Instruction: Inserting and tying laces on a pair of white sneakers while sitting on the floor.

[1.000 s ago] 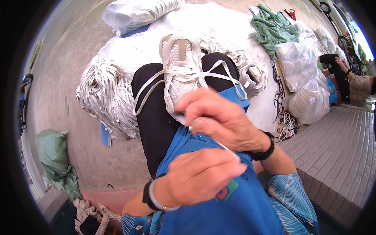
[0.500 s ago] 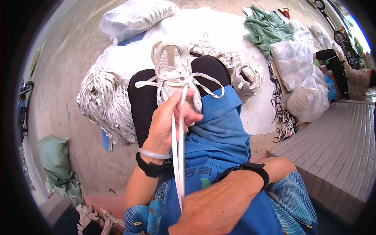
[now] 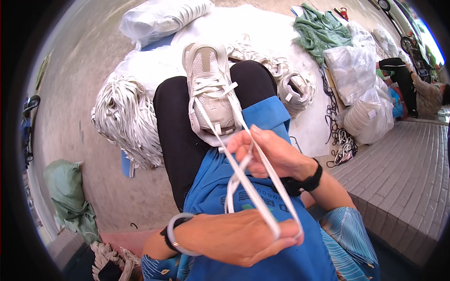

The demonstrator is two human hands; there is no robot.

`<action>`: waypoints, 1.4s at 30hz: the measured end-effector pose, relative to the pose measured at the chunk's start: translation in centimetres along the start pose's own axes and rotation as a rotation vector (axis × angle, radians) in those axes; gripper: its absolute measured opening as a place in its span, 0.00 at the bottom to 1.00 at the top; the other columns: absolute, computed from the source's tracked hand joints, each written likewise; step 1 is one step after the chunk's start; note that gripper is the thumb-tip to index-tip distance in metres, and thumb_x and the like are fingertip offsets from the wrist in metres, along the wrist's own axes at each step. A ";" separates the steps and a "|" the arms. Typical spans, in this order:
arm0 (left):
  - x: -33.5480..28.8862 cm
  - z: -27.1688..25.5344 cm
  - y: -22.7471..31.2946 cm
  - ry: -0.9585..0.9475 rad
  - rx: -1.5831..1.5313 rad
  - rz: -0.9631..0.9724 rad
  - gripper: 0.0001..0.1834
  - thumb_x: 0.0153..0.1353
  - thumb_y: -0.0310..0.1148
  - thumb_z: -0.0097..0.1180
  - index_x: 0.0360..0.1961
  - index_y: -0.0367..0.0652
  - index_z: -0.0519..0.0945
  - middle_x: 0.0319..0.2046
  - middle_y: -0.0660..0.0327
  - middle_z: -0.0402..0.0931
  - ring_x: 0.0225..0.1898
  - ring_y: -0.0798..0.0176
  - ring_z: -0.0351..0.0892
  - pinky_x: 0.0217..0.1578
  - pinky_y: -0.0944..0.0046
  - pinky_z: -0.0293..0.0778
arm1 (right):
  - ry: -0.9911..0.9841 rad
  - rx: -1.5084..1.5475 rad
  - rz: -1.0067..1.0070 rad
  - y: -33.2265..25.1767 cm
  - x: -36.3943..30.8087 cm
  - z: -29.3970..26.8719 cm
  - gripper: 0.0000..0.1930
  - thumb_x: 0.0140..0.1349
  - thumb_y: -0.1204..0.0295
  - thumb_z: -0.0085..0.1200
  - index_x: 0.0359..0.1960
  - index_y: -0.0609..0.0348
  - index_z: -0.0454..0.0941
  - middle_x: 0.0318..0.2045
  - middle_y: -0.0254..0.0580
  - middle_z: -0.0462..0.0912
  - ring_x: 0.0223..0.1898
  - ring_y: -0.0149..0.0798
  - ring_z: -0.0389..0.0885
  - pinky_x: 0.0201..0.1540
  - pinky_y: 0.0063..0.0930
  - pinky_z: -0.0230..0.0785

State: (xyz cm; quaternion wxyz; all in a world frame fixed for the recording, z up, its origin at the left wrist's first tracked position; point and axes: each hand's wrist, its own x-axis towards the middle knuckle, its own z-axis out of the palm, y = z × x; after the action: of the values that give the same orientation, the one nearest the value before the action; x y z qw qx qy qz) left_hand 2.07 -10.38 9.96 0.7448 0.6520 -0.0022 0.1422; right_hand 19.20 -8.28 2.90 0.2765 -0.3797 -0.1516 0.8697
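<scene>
A beige and white mesh sneaker (image 3: 210, 89) rests between my knees, its toe pointing away and its heel toward me. Two strands of its white shoelace (image 3: 253, 187) stretch from the eyelets down toward my lap. My left hand (image 3: 243, 236), low over the blue apron (image 3: 229, 185), is closed on these strands and keeps them taut. Just behind the heel, my right hand (image 3: 269, 152) has its fingers curled around part of the lace, slightly blurred. A loose piece of lace hangs below those fingers.
Left of my knee hangs a thick bundle of white laces (image 3: 124, 122). More sneakers (image 3: 295, 91) lie on the white sheet (image 3: 307, 136) to the right. Plastic-wrapped packs (image 3: 368, 114) and green cloth (image 3: 321, 30) are farther right. Another person (image 3: 424, 93) sits at the far right.
My left hand has come down from the shoe to my lap, while my right hand has moved up to the heel. The lace loops spread over the shoe are now pulled toward me.
</scene>
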 end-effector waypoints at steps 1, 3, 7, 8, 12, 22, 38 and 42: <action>0.7 0.1 0.0 -0.003 0.056 -0.012 0.06 0.66 0.28 0.45 0.37 0.35 0.70 0.25 0.52 0.70 0.28 0.50 0.74 0.32 0.58 0.69 | -0.150 0.163 -0.020 0.2 0.8 0.3 0.24 0.72 0.51 0.35 0.42 0.61 0.75 0.21 0.30 0.74 0.15 0.23 0.65 0.14 0.17 0.54; 1.6 0.9 -2.1 0.034 0.152 0.037 0.09 0.67 0.31 0.44 0.31 0.36 0.68 0.18 0.52 0.65 0.21 0.50 0.69 0.26 0.55 0.65 | -0.111 0.211 -0.043 0.0 1.5 2.0 0.18 0.71 0.57 0.42 0.41 0.61 0.75 0.20 0.29 0.74 0.13 0.22 0.64 0.12 0.16 0.53; 1.0 0.2 -3.2 -0.045 0.068 -0.136 0.14 0.68 0.37 0.45 0.34 0.34 0.69 0.19 0.50 0.69 0.20 0.46 0.70 0.24 0.56 0.66 | -0.132 0.082 -0.106 -0.5 1.8 1.5 0.13 0.69 0.62 0.48 0.37 0.61 0.74 0.18 0.27 0.71 0.11 0.19 0.62 0.11 0.15 0.54; 0.2 -0.5 -2.8 -0.049 0.062 -0.139 0.14 0.68 0.37 0.45 0.34 0.34 0.69 0.19 0.50 0.69 0.20 0.46 0.70 0.24 0.56 0.66 | -0.126 -0.010 -0.094 -0.8 1.6 0.8 0.13 0.69 0.62 0.48 0.36 0.60 0.74 0.18 0.27 0.70 0.11 0.19 0.62 0.11 0.15 0.54; -4.0 -5.8 -1.2 0.283 0.226 -0.380 0.12 0.64 0.36 0.52 0.38 0.36 0.76 0.26 0.54 0.79 0.25 0.59 0.78 0.28 0.65 0.72 | -0.170 -0.566 -0.085 -2.1 -0.9 -0.9 0.13 0.69 0.62 0.45 0.34 0.57 0.76 0.20 0.25 0.70 0.19 0.18 0.66 0.20 0.15 0.59; -2.2 -12.3 -7.2 1.116 1.107 -0.268 0.09 0.57 0.22 0.58 0.40 0.37 0.78 0.29 0.61 0.73 0.20 0.72 0.68 0.22 0.71 0.66 | -0.250 -0.695 -0.231 -1.0 2.0 1.3 0.15 0.68 0.64 0.44 0.30 0.61 0.75 0.21 0.32 0.73 0.23 0.25 0.70 0.26 0.21 0.64; -5.1 -13.2 -7.9 1.314 0.363 -0.449 0.10 0.67 0.36 0.50 0.40 0.39 0.70 0.22 0.67 0.69 0.15 0.77 0.66 0.12 0.77 0.64 | -0.373 -0.925 -0.304 -2.6 -0.1 2.3 0.14 0.66 0.68 0.41 0.29 0.65 0.74 0.23 0.48 0.76 0.27 0.46 0.76 0.34 0.33 0.69; -4.8 -10.4 -4.8 1.123 -0.049 -0.406 0.15 0.68 0.40 0.49 0.48 0.38 0.70 0.28 0.60 0.77 0.23 0.73 0.76 0.20 0.75 0.74 | -0.368 -1.009 -0.446 -1.0 1.3 3.8 0.11 0.63 0.73 0.41 0.28 0.69 0.72 0.21 0.55 0.77 0.28 0.52 0.80 0.32 0.40 0.70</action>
State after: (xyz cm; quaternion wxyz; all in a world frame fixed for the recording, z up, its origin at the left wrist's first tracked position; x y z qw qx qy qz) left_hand -3.42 -1.83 2.83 0.6591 0.4472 0.5131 0.3200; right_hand 16.05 -6.89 5.19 0.2068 -0.2662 -0.6692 0.6623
